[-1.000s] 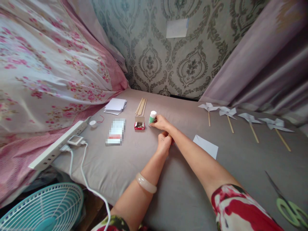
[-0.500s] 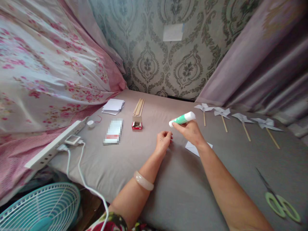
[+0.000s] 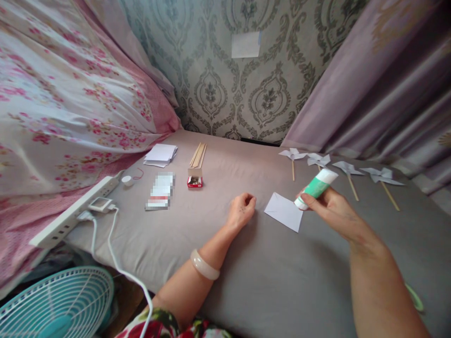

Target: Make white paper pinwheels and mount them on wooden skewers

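Note:
My right hand (image 3: 334, 206) grips a green and white glue stick (image 3: 315, 189), tilted, above the right edge of a white square of paper (image 3: 283, 213). Crease lines show on that paper, which lies on the grey sheet. Left of the paper, my left hand (image 3: 242, 210) rests on the sheet with its fingers curled closed. Whatever may be inside those fingers is hidden. Behind my right hand lie several white paper pinwheels (image 3: 382, 175) on wooden sticks. A green handle of the scissors (image 3: 415, 296) shows beyond my right forearm, which hides the rest.
Toward the back left are a paper stack (image 3: 161, 155), wooden sticks (image 3: 198, 155), a small red box (image 3: 195, 181) of metal bits and a blurred-out flat object (image 3: 160, 190). A power strip (image 3: 73, 213) with white cables borders the left edge, above a blue fan (image 3: 58, 303).
My right hand has moved right with the glue stick, away from my left hand, uncovering the square paper. The right forearm now covers most of the scissors. My left hand stays nearly in place.

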Tool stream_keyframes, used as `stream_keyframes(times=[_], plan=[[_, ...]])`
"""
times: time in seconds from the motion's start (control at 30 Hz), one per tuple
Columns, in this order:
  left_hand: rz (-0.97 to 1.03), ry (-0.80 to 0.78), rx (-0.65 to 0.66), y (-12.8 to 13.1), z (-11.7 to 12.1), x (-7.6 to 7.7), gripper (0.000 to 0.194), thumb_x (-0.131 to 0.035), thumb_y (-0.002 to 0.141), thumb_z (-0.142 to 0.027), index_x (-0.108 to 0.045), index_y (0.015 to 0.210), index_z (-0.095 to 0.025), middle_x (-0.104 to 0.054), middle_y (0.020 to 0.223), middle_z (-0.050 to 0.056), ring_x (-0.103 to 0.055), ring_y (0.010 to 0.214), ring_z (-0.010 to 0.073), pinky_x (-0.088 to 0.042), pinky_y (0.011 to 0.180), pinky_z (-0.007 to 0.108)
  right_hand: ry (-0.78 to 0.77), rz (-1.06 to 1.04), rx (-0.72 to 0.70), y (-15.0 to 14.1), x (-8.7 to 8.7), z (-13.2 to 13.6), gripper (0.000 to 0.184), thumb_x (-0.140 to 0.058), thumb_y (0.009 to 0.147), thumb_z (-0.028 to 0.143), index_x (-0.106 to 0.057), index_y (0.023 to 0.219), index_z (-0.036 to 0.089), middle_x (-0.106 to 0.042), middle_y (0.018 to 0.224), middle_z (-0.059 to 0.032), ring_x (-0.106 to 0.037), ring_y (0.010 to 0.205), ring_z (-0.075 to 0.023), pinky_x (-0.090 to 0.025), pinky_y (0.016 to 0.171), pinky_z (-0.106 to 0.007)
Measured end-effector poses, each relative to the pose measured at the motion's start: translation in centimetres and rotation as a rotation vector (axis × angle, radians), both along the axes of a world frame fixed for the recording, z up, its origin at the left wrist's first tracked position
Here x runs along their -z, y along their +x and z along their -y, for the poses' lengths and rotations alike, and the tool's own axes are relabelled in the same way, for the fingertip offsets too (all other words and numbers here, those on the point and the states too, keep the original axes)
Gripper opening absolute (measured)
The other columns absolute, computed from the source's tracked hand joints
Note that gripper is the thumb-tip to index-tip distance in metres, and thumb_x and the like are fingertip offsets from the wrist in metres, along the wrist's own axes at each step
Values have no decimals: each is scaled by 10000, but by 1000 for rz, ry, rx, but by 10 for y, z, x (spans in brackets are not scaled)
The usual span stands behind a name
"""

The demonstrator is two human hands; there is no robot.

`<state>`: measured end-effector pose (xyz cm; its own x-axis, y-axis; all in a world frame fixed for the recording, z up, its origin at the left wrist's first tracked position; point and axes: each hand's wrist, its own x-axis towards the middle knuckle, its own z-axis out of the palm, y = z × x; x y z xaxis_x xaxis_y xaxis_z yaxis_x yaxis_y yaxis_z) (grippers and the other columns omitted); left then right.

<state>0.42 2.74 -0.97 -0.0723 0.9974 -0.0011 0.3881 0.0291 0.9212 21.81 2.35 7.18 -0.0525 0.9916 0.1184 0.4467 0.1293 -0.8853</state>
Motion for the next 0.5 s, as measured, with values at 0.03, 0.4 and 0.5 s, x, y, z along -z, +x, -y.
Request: stream_keyframes(times=[0.03, 0.4, 0.5], plan=[[-48, 26, 24, 1, 3, -2, 208, -495, 832, -260, -668, 837, -145, -682, 747, 41, -602, 688, 141, -458, 654, 245, 13, 24, 4, 5, -2, 0, 358, -667, 689, 557, -577, 801, 229, -660, 760, -69, -640, 686, -239, -546, 645, -376], [-317, 210, 139, 2, 4, 6, 236, -533, 828, -224, -628, 1027, -138, -680, 974, 99, -617, 854, 182, -496, 821, 345, -5, 107, 13, 48, -23, 11, 458, -613, 722, 628, -580, 809, 179, -616, 721, -35, -580, 652, -163, -482, 584, -275], [-407, 286, 217, 3, 4, 7, 276, -539, 838, -239, -615, 1087, -147, -675, 1015, 104, -596, 941, 213, -478, 886, 392, 1, 100, -3, 55, -26, 12, 422, -600, 750, 602, -573, 783, 182, -601, 700, -24, -567, 644, -150, -465, 590, -263]])
